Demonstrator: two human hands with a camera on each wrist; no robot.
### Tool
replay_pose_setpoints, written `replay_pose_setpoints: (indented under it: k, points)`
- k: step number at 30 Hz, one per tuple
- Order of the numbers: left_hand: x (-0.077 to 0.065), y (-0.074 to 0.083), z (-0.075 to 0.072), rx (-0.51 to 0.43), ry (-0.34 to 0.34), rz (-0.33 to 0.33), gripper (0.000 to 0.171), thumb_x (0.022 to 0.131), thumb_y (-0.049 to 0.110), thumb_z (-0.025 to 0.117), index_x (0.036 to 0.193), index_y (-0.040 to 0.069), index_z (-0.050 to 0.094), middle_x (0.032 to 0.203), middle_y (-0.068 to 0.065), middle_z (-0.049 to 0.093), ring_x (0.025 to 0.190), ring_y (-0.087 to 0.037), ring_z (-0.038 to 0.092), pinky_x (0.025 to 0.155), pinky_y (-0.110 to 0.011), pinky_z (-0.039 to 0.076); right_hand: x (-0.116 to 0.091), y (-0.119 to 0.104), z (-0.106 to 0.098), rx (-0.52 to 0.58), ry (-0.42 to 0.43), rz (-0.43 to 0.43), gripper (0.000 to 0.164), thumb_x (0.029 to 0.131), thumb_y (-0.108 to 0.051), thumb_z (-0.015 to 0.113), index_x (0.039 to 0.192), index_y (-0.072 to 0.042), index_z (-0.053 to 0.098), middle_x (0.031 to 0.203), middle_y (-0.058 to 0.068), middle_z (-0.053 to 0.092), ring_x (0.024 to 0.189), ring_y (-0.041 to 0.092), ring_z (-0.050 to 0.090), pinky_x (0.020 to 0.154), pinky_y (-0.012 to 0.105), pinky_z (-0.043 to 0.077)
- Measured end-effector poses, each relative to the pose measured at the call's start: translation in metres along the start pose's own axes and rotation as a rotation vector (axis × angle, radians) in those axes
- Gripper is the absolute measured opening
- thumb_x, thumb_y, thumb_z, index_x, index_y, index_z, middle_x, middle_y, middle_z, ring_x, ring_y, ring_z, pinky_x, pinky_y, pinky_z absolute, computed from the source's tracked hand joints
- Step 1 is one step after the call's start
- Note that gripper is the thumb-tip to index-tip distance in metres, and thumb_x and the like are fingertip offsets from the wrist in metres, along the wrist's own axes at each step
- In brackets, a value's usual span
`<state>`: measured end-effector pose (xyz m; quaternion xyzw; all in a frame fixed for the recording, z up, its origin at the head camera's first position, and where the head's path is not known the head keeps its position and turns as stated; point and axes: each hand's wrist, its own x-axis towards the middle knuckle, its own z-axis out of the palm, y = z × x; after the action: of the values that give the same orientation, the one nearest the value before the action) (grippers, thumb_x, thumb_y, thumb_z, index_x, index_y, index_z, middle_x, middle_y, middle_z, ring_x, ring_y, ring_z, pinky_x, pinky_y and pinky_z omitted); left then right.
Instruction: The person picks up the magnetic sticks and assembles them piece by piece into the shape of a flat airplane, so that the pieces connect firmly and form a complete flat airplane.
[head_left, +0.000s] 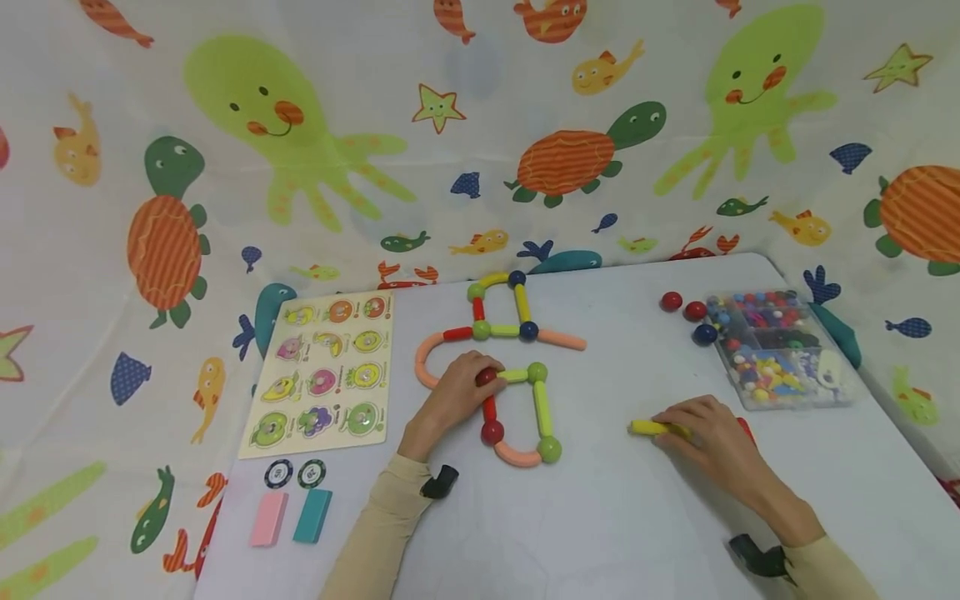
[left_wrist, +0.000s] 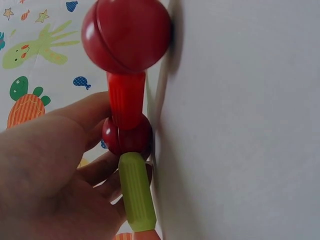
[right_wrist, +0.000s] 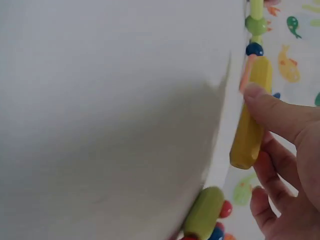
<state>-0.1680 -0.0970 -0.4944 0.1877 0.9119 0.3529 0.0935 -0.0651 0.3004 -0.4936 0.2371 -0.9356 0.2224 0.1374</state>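
My left hand [head_left: 456, 392] grips a red ball [head_left: 487, 377] at the upper left corner of a loop of joined sticks and balls. In the left wrist view its fingers curl behind that ball [left_wrist: 126, 136], between a red stick [left_wrist: 126, 102] and a lime green stick [left_wrist: 137, 192]. A second red ball [head_left: 492, 432], a peach curved stick [head_left: 517, 455] and green balls [head_left: 551, 450] complete the loop. On the right, my right hand [head_left: 712, 442] pinches a yellow stick [head_left: 647, 427], held between thumb and fingers in the right wrist view [right_wrist: 248, 122].
Behind the loop lies another joined figure with navy balls [head_left: 528, 332] and peach sticks [head_left: 562, 340]. Far right, a clear bead box [head_left: 795, 354] has loose balls [head_left: 695, 311] beside it. Left are a fruit puzzle board [head_left: 318, 375], two chips [head_left: 278, 473] and pink and teal blocks [head_left: 312, 515].
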Motion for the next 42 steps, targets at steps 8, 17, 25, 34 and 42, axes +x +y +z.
replay_pose_setpoints:
  k: [8, 17, 25, 34, 42]
  points:
    - [0.000, 0.001, -0.001, -0.005, -0.001, -0.005, 0.027, 0.096, 0.029, 0.071, 0.120, 0.015, 0.071, 0.113, -0.003, 0.065, 0.101, -0.017, 0.055, 0.087, -0.032, 0.050, 0.052, -0.003, 0.007, 0.081, 0.013, -0.070, 0.039, 0.073, -0.004, 0.088, 0.108, -0.014, 0.077, 0.103, 0.000, 0.072, 0.100, 0.016, 0.054, 0.085, 0.024, 0.041]
    - [0.000, -0.001, 0.001, -0.003, -0.022, -0.015, 0.027, 0.096, 0.031, 0.071, 0.120, 0.017, 0.071, 0.113, -0.001, 0.064, 0.102, -0.015, 0.054, 0.086, -0.030, 0.051, 0.098, -0.005, 0.033, 0.107, -0.091, -0.066, 0.031, 0.083, -0.010, 0.083, 0.112, -0.012, 0.076, 0.108, 0.002, 0.072, 0.104, 0.018, 0.055, 0.086, 0.036, 0.048]
    - [-0.001, -0.001, 0.000, 0.000, -0.018, -0.002, 0.028, 0.096, 0.030, 0.071, 0.120, 0.017, 0.071, 0.112, -0.002, 0.064, 0.101, -0.015, 0.054, 0.085, -0.030, 0.050, 0.118, -0.004, 0.054, 0.125, -0.154, -0.055, 0.027, 0.087, -0.009, 0.079, 0.114, -0.013, 0.075, 0.112, 0.005, 0.072, 0.107, 0.022, 0.055, 0.093, 0.044, 0.049]
    - [-0.001, 0.000, -0.001, 0.011, -0.027, 0.007, 0.029, 0.096, 0.030, 0.072, 0.121, 0.015, 0.071, 0.111, -0.002, 0.064, 0.098, -0.015, 0.055, 0.083, -0.028, 0.050, 0.130, -0.009, 0.066, 0.127, -0.206, -0.034, 0.026, 0.089, -0.011, 0.079, 0.114, -0.014, 0.076, 0.114, 0.005, 0.072, 0.110, 0.024, 0.055, 0.096, 0.046, 0.048]
    - [-0.002, -0.002, -0.001, 0.024, -0.019, 0.005, 0.028, 0.095, 0.029, 0.072, 0.120, 0.016, 0.071, 0.112, -0.002, 0.064, 0.099, -0.014, 0.055, 0.085, -0.029, 0.050, 0.138, -0.013, 0.070, 0.128, -0.209, -0.057, 0.026, 0.089, -0.012, 0.079, 0.115, -0.013, 0.076, 0.115, 0.006, 0.072, 0.111, 0.025, 0.055, 0.098, 0.046, 0.048]
